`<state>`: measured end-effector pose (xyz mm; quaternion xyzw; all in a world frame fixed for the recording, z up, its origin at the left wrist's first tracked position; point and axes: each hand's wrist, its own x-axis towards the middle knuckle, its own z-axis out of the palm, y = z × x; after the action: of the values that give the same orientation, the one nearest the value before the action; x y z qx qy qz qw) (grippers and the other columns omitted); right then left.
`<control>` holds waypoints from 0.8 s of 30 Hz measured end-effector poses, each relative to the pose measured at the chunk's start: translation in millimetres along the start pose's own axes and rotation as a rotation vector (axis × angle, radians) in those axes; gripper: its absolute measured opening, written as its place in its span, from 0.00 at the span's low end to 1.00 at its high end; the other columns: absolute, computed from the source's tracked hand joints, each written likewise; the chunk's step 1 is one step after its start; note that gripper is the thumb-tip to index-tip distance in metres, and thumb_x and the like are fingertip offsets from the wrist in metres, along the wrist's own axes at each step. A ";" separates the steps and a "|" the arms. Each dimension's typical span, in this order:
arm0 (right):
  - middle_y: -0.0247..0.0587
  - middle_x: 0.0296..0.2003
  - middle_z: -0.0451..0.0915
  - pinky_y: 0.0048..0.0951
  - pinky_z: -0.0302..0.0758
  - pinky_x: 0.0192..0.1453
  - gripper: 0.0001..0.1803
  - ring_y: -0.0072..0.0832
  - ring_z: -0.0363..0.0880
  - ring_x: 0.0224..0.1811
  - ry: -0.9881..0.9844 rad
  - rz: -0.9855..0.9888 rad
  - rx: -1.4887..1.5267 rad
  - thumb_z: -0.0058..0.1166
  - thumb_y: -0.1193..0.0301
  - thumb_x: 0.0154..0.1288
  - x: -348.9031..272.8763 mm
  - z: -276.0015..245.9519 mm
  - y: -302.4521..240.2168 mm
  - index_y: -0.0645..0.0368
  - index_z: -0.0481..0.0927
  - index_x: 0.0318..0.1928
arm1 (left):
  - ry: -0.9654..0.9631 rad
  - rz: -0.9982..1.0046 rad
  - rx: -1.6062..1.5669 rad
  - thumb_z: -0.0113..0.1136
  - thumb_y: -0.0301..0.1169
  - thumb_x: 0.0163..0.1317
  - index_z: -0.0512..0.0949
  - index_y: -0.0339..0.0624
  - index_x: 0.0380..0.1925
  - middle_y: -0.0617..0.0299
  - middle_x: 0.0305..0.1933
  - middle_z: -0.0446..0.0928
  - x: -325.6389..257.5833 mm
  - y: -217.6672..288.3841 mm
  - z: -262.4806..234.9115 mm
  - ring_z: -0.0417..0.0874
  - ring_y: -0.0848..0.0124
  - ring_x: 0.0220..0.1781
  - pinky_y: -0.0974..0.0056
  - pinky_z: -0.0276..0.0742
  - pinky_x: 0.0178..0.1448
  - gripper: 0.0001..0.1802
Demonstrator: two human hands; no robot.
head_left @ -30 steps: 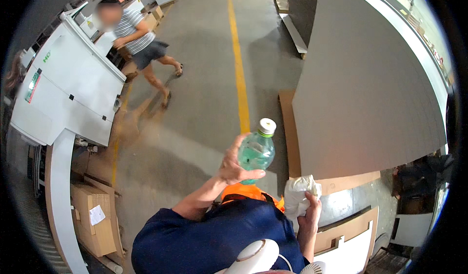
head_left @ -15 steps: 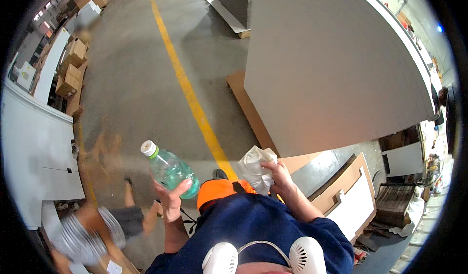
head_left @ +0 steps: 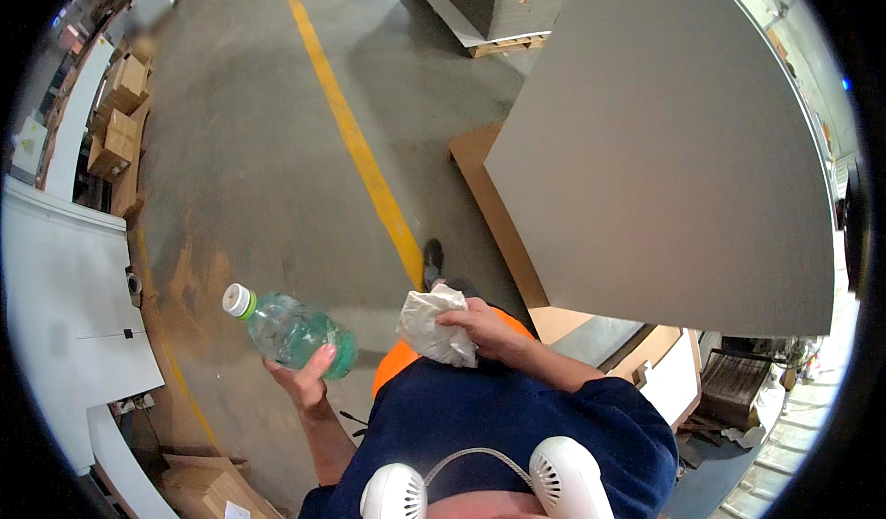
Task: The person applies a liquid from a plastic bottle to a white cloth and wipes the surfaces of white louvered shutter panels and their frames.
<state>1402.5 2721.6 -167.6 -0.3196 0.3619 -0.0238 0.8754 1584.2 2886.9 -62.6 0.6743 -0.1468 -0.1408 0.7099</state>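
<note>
A clear plastic bottle with a white cap and a green neck ring is held in my left hand. It tilts with the cap toward the upper left, and greenish liquid lies in its lower part. My left fingers and thumb wrap round its base end. In front of my body, my right hand pinches a crumpled white cloth, which bunches out to the left of the fingers. The two hands are apart. Below them, an orange garment shows at my waist.
A large grey panel stands on brown board close on my right. Farther ahead is a stack on a pallet. A yellow line runs along the floor. White cabinets and cardboard boxes line the left side.
Both hands have shifted left, and the bottle leans over more. The view has moved along the floor, with my shoe now showing farther out. A person in a striped shirt has left the view.
</note>
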 end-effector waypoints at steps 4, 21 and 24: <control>0.40 0.40 0.81 0.32 0.75 0.46 0.17 0.29 0.80 0.41 -0.051 0.080 -0.043 0.55 0.71 0.59 61.4 -3.5 -39.7 0.68 0.78 0.47 | 0.099 -0.029 0.036 0.67 0.24 0.32 0.70 0.39 0.52 0.60 0.41 0.75 31.8 -11.4 17.1 0.78 0.65 0.42 0.62 0.76 0.48 0.38; 0.41 0.45 0.80 0.33 0.75 0.50 0.19 0.29 0.79 0.45 -0.158 -0.012 0.020 0.52 0.68 0.64 269.8 68.2 -240.7 0.66 0.75 0.53 | 0.123 0.015 0.113 0.66 0.24 0.30 0.64 0.40 0.61 0.52 0.50 0.72 271.0 -44.6 46.3 0.76 0.55 0.48 0.52 0.77 0.53 0.48; 0.41 0.41 0.81 0.35 0.77 0.46 0.18 0.29 0.81 0.40 -0.125 -0.041 0.012 0.54 0.68 0.62 290.4 79.6 -268.8 0.66 0.78 0.49 | 0.089 0.026 0.032 0.63 0.23 0.34 0.65 0.39 0.61 0.51 0.50 0.73 316.1 -47.1 58.3 0.77 0.55 0.46 0.52 0.79 0.49 0.44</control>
<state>1719.2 2471.9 -149.7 -0.3225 0.2996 -0.0241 0.8976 1850.9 2705.4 -101.0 0.6894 -0.1261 -0.0991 0.7064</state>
